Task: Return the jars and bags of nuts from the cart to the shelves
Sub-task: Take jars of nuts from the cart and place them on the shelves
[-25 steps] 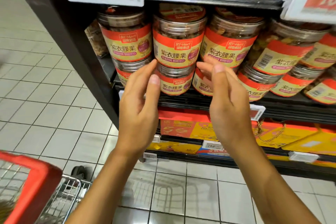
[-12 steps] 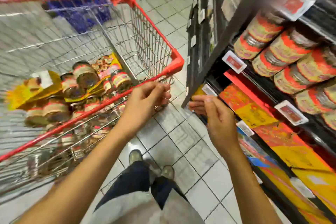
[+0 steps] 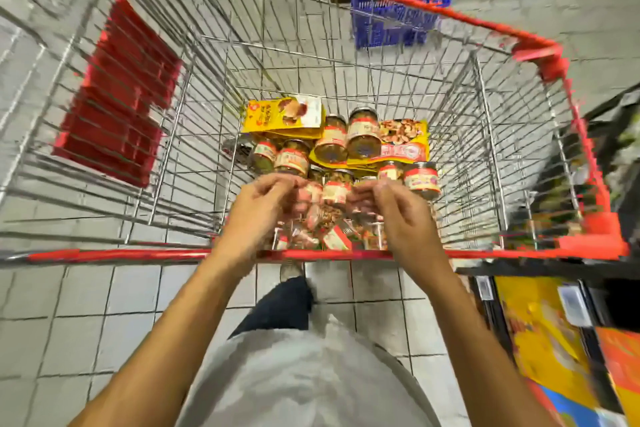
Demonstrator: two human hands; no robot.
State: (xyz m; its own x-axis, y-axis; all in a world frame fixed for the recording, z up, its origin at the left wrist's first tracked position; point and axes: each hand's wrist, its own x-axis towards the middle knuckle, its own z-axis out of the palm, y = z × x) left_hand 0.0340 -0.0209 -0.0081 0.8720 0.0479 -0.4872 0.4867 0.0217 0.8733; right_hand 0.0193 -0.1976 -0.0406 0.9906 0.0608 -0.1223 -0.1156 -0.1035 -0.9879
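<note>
— Over the near red rim of the cart [image 3: 166, 256] we hold both hands, side by side. Where are the nuts?

— Down on its wire floor, at twelve o'clock from our fingers. The jars [image 3: 362, 137] lie in a loose heap, red-banded labels showing, with two bags among them. The yellow bag [image 3: 277, 118] lies at eleven o'clock of the heap, the second bag [image 3: 405, 144] at one o'clock, partly under two jars.

— And our left hand [image 3: 259, 210]?

— Fingers loosely curled, thumb near the fingertips, nothing in it that we can see. It hangs above the nearest jars, and blur keeps us from telling whether it touches them.

— Our right hand [image 3: 405, 215]?

— Much the same: loosely curled, holding nothing, just beside the left.

— What else do we see?

— A red flap [image 3: 117, 94] on the cart's wall at nine o'clock, a blue basket [image 3: 394, 10] on the tiled floor [image 3: 86, 322] beyond the far rim at twelve o'clock, and shelves [image 3: 554, 269] with yellow packs [image 3: 540, 340] at four o'clock.
</note>
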